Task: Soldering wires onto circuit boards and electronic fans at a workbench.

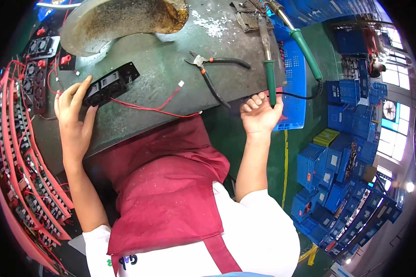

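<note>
At the left of the head view, my left hand [76, 117] holds one end of a black panel [110, 85] with switch-like rectangular parts, its fingers over the edge and its thumb below. Red wires [155, 109] with small white connectors trail from the panel across the bench. My right hand [259, 115], palm up at the bench's right edge, has curled fingers and a thumb around the lower end of a soldering iron's green handle [270, 76]. The iron's metal shaft points away from me toward a dark stand. Diagonal cutters [207, 66] with black handles lie spread between my hands.
A curved, stained metal duct [120, 27] overhangs the far bench. White crumbs [211, 24] lie beside it. A second green-handled iron [306, 53] slants over a blue crate [296, 76]. More black panels [35, 76] lie far left, beside red racks of wired parts [27, 175]. Blue bins [312, 166] stand right.
</note>
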The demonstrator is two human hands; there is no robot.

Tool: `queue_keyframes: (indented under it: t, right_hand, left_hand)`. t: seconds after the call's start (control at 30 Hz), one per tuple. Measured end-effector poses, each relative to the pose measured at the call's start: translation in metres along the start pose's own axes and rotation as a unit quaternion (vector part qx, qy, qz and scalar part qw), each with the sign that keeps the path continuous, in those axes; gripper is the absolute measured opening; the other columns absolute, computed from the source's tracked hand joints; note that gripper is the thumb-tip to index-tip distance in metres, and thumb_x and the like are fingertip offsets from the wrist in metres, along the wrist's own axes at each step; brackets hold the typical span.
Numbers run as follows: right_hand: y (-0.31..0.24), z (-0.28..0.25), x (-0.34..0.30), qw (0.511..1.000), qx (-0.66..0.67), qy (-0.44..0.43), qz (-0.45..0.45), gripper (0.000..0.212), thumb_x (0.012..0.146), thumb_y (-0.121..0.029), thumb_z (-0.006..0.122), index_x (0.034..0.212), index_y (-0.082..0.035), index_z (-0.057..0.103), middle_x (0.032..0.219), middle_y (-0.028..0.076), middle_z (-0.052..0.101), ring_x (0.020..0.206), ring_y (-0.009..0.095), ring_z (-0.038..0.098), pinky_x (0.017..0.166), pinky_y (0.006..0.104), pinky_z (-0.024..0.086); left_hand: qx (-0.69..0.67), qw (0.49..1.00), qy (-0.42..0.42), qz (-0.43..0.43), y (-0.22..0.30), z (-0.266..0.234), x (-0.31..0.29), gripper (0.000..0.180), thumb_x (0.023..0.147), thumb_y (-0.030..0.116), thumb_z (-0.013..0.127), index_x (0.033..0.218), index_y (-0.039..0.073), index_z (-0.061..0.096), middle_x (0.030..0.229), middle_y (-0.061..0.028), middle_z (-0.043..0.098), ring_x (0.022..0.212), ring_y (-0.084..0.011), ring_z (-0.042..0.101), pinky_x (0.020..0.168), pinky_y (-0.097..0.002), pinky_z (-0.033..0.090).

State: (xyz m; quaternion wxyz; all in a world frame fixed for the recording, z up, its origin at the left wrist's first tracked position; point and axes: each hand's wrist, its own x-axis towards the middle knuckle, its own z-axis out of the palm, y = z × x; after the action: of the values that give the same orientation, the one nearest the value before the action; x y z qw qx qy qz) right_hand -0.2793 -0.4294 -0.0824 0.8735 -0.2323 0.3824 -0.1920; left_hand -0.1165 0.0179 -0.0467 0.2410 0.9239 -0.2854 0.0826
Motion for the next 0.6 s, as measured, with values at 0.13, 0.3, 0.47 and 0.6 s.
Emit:
queue_keyframes:
  t: [0.13,0.3,0.47,0.6]
  right_hand:
    - [0.016,0.007,-0.011,0.996,-0.054,-0.001,-0.072,0.059,0.109,-0.065,0.039,0.094,-0.013,0.060,0.080,0.004,0.062,0.063,0.018,0.053,0.060,0.0345,0.040]
    - [0.033,0.039,-0.023,0.954,-0.136,-0.019,-0.265,0.060,0.115,-0.058,0.033,0.132,-0.009,0.064,0.114,0.019,0.079,0.088,0.025,0.077,0.070,0.0330,0.060]
    - [0.031,0.071,-0.022,0.915,-0.195,0.006,-0.353,0.038,0.115,-0.038,0.052,0.136,-0.007,0.060,0.121,0.014,0.076,0.109,0.022,0.075,0.086,0.0317,0.061]
    - [0.025,0.082,-0.033,0.904,-0.205,-0.038,-0.374,0.039,0.116,-0.036,0.049,0.139,-0.006,0.059,0.119,0.016,0.076,0.107,0.025,0.075,0.087,0.0339,0.062]
  left_hand:
    - [0.012,1.000,-0.013,-0.012,-0.002,-0.001,-0.003,0.069,0.090,-0.002,0.075,0.156,0.014,0.062,0.143,-0.0107,0.065,0.136,-0.0307,0.058,0.131,-0.0537,0.024]
    - [0.038,0.999,0.013,-0.008,0.000,-0.005,-0.004,0.070,0.086,-0.002,0.076,0.153,0.018,0.065,0.136,-0.0094,0.065,0.132,-0.0288,0.060,0.132,-0.0586,0.022]
    - [0.061,0.998,0.028,0.004,-0.002,-0.014,-0.004,0.069,0.086,-0.001,0.077,0.152,0.018,0.066,0.129,-0.0090,0.064,0.128,-0.0287,0.061,0.131,-0.0604,0.022]
    - [0.056,0.997,0.045,0.005,-0.004,-0.021,-0.007,0.068,0.086,0.001,0.077,0.151,0.019,0.066,0.124,-0.0079,0.063,0.125,-0.0276,0.061,0.131,-0.0618,0.023]
